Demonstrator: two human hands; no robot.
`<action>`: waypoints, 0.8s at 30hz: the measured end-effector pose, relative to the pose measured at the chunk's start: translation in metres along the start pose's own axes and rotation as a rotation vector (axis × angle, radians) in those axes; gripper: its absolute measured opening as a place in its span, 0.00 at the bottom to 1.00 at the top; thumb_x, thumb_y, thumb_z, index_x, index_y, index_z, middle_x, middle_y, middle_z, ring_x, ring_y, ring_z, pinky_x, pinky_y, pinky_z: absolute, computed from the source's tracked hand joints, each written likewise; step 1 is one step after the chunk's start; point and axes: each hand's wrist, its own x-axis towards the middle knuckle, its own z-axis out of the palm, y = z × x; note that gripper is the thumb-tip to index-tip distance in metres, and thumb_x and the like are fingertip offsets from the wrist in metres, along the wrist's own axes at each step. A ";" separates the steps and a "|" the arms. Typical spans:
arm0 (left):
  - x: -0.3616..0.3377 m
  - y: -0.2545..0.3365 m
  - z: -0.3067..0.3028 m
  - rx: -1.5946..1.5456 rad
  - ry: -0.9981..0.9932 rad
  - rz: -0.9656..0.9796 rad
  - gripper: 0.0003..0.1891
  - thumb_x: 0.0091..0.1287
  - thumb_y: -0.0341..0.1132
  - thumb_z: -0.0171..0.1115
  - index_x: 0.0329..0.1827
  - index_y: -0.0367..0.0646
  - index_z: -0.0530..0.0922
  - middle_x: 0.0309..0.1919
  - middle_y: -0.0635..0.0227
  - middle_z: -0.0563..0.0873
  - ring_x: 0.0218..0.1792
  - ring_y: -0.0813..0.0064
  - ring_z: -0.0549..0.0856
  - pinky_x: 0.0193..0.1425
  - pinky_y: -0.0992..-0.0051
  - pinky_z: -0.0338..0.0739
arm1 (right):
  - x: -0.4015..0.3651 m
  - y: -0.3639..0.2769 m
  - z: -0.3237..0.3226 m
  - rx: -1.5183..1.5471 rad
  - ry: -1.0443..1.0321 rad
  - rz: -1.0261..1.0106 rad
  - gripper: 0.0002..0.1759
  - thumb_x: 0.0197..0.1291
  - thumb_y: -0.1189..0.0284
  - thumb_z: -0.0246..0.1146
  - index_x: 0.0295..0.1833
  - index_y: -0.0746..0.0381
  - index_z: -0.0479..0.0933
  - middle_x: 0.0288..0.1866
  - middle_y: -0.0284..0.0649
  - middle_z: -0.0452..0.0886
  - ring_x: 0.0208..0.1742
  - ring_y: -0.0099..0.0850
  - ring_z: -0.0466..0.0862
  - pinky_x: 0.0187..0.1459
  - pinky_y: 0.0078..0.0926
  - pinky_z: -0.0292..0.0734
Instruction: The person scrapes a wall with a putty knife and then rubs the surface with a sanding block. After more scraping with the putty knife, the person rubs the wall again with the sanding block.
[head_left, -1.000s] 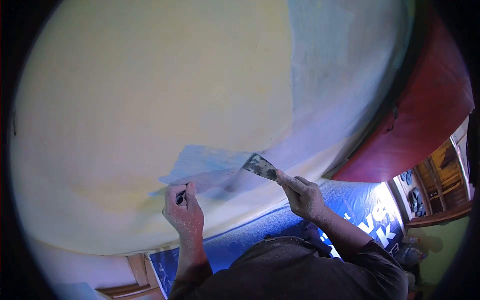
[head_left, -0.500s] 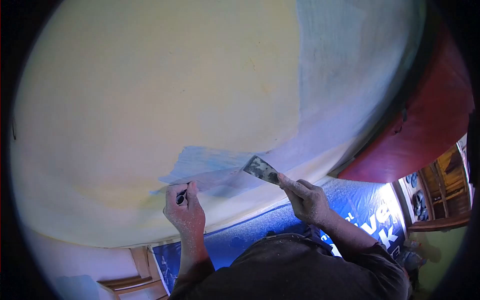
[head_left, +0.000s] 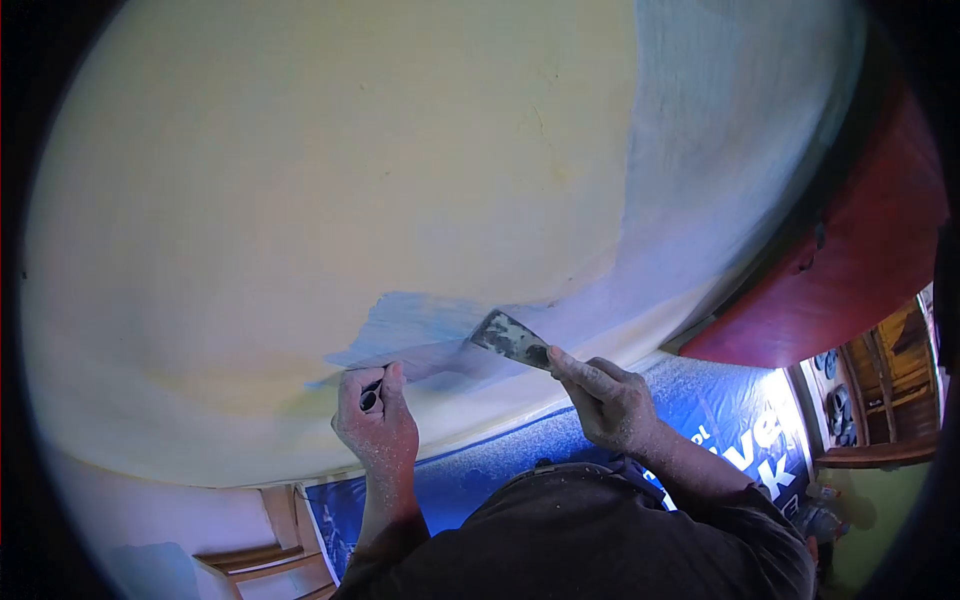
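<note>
A putty knife [head_left: 509, 337] with a worn, smeared metal blade is gripped in my right hand [head_left: 612, 402], its blade tip against the wall [head_left: 300, 180]. The tip lies at the right part of a light-blue patch [head_left: 410, 320] low on the cream surface. To the left, the closed fingers of my left hand [head_left: 376, 425] wrap round a small dark, round-ended thing [head_left: 371, 397]; most of it is hidden in the palm. That hand sits close to the wall, just under the blue patch. Pale dust coats both hands.
Below the wall spreads a blue printed sheet [head_left: 480, 452] dusted with white powder. A dark red panel [head_left: 820, 290] hangs at the right. Sandals [head_left: 843, 415] stand near a wooden frame [head_left: 885, 455] there, and a plastic bottle [head_left: 823, 522] is lower right.
The putty knife has slid left along the wall over the blue patch. My left hand has barely shifted, and the whole view has turned slightly.
</note>
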 end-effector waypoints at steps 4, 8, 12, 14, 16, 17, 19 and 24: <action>0.004 0.005 -0.001 0.037 0.001 0.047 0.11 0.79 0.29 0.77 0.41 0.35 0.82 0.34 0.66 0.88 0.34 0.81 0.85 0.41 0.76 0.83 | -0.015 0.015 -0.002 -0.033 0.009 0.060 0.32 0.79 0.78 0.70 0.84 0.49 0.81 0.40 0.48 0.91 0.34 0.47 0.94 0.34 0.47 0.88; 0.002 0.002 -0.001 0.014 0.000 0.038 0.12 0.80 0.32 0.78 0.41 0.36 0.83 0.33 0.66 0.88 0.33 0.81 0.83 0.39 0.76 0.80 | -0.008 0.004 -0.002 0.008 0.023 0.046 0.30 0.79 0.78 0.70 0.83 0.51 0.82 0.43 0.48 0.94 0.36 0.47 0.95 0.36 0.44 0.90; 0.002 -0.006 0.000 0.001 0.019 0.078 0.13 0.80 0.33 0.78 0.41 0.37 0.83 0.32 0.66 0.88 0.33 0.81 0.83 0.39 0.76 0.80 | -0.005 0.005 0.001 0.031 0.038 0.021 0.30 0.79 0.79 0.70 0.83 0.51 0.82 0.45 0.48 0.95 0.37 0.46 0.96 0.37 0.43 0.90; 0.002 -0.009 0.001 0.013 0.028 0.104 0.13 0.80 0.34 0.79 0.41 0.37 0.83 0.32 0.66 0.88 0.32 0.81 0.83 0.39 0.76 0.80 | -0.008 0.011 0.001 0.033 0.048 0.016 0.30 0.79 0.79 0.70 0.83 0.52 0.82 0.46 0.48 0.95 0.38 0.46 0.96 0.38 0.42 0.91; 0.002 -0.007 0.001 0.019 0.029 0.101 0.11 0.78 0.32 0.80 0.41 0.39 0.84 0.32 0.64 0.89 0.31 0.77 0.86 0.39 0.75 0.82 | -0.009 0.010 0.000 0.036 0.035 0.039 0.31 0.79 0.79 0.71 0.83 0.51 0.82 0.48 0.49 0.96 0.41 0.46 0.97 0.40 0.41 0.91; 0.002 -0.006 0.001 0.022 0.028 0.101 0.10 0.77 0.31 0.80 0.42 0.39 0.84 0.32 0.63 0.89 0.31 0.75 0.87 0.39 0.74 0.83 | -0.010 0.009 0.003 0.045 0.047 0.035 0.31 0.79 0.79 0.71 0.83 0.50 0.81 0.48 0.49 0.96 0.41 0.46 0.97 0.41 0.41 0.91; 0.003 -0.004 0.000 0.048 0.019 0.103 0.10 0.77 0.31 0.80 0.42 0.39 0.84 0.33 0.62 0.90 0.30 0.73 0.88 0.39 0.73 0.83 | -0.011 0.008 0.004 0.040 0.062 0.031 0.31 0.79 0.79 0.71 0.84 0.50 0.81 0.48 0.49 0.95 0.41 0.46 0.97 0.41 0.41 0.91; 0.003 -0.017 0.002 0.016 0.024 0.115 0.10 0.77 0.32 0.80 0.42 0.39 0.85 0.33 0.62 0.90 0.30 0.71 0.89 0.39 0.72 0.84 | -0.016 0.016 0.008 0.007 0.077 0.057 0.31 0.79 0.79 0.71 0.84 0.50 0.81 0.47 0.50 0.95 0.42 0.45 0.97 0.42 0.41 0.91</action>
